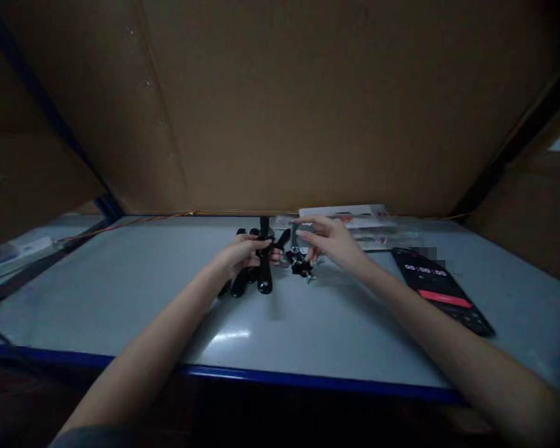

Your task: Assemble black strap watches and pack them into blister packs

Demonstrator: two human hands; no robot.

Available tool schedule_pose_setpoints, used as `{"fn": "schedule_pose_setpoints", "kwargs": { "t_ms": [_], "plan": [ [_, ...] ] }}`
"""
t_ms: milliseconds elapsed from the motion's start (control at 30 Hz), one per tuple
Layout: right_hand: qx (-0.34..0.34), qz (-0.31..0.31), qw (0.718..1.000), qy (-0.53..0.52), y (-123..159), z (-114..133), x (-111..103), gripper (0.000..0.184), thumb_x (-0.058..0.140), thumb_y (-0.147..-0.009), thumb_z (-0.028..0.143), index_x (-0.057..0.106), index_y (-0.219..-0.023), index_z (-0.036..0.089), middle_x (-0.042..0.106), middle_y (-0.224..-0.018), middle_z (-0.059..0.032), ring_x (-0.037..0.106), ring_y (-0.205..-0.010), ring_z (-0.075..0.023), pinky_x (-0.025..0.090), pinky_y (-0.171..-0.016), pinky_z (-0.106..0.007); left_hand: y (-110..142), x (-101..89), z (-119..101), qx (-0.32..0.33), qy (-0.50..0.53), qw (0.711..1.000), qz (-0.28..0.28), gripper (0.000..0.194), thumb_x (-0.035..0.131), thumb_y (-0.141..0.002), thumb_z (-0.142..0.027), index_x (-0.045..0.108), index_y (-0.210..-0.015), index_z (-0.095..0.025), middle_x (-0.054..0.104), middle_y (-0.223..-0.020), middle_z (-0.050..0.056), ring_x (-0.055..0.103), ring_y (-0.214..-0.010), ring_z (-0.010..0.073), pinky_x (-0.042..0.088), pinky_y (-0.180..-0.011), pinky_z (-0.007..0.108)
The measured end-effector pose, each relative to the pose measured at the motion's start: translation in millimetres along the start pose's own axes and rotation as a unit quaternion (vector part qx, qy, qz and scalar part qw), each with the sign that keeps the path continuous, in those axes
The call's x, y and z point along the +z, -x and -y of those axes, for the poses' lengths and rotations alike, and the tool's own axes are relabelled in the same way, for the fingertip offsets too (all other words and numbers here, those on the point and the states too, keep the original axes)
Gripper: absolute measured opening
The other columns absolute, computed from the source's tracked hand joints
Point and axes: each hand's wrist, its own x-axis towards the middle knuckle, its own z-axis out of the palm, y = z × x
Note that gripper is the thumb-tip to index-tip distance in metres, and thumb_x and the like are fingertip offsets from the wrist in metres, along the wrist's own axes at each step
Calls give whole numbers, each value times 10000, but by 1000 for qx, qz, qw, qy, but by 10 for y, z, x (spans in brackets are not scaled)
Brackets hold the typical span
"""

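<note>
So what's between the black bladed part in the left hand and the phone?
In the head view: small black pieces with silvery bits, then the right hand and right forearm reaching across.

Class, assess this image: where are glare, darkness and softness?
Head view: dim overall, upper right corner nearly black; head view: bright glare on the tabletop near its front edge; head view: small black parts near the right hand look soft, fine detail lost.
</note>
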Motion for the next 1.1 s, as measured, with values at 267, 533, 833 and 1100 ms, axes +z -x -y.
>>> {"fn": "schedule_pose_setpoints", "kwargs": {
  "t_ms": [267, 533, 833, 1100],
  "plan": [
    [41, 15, 998, -42, 40, -25, 133, 290, 623, -708, 384, 449, -854, 203, 534, -516, 81, 523, -349, -93, 398, -319, -184, -6, 389, -50, -8, 54, 998, 39, 207, 402, -875, -199, 577, -897, -92, 669, -667, 86, 668, -613, 171, 542, -616, 283],
    [40, 4, 999, -21, -19, -172, 143, 233, 627, -698, 326, 450, -773, 194, 504, -496, 72, 431, -360, -57, 310, -342, -173, 60, 361, -2, -25, 75, 996, 43, 253, 404, -871, -231, 585, -955, -76, 679, -694, 102, 667, -622, 168, 534, -632, 274],
    [41, 54, 996, -66, 2, -252, 231, 342, 653, -689, 306, 437, -934, 205, 432, -447, 113, 494, -372, -98, 397, -378, -213, 88, 337, 52, -58, 58, 995, 60, 253, 395, -856, -215, 579, -937, -62, 682, -724, 124, 672, -654, 180, 533, -647, 281],
    [88, 30, 994, -63, -8, -193, 239, 169, 494, -815, 257, 454, -970, 202, 468, -439, 87, 426, -304, -72, 284, -294, -166, 82, 332, 78, -48, 83, 994, 46, 203, 448, -807, -160, 576, -935, -68, 678, -727, 122, 666, -652, 169, 532, -695, 297]
  ]
}}
